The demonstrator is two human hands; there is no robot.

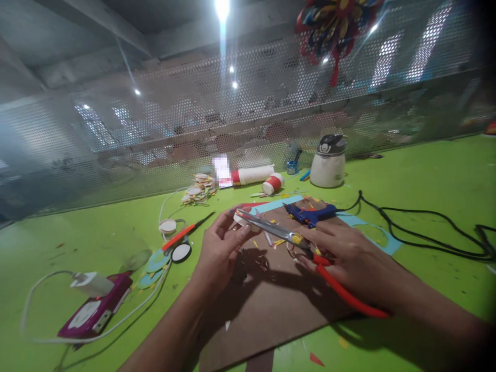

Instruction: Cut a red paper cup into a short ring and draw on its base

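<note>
Head view: scissors (277, 230) in right hand (343, 250), white piece (241, 221) in left hand (221, 243).

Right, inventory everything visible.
table: one, green, throughout
board: one, brown, centre
scissors: one, red-handled, above board
piece: one, white, blade tips
glue gun: one, blue, board edge
cord: one, black, right
paper: some, blue, beyond board
pointed tool: one, orange, left
power strip: one, purple, near left
discs: several, white/blue, left
heap: uncountable, white, far centre
tube: one, red-white, far centre
cup: one, red-white, before tube
jug: one, white, far right
jar: one, blue, near jug
scraps: many, mixed, on board
screen: one, grey, behind
ornament: one, red, upper right
left grip: one, bare, holding piece
right grip: one, bare, holding scissors
</note>
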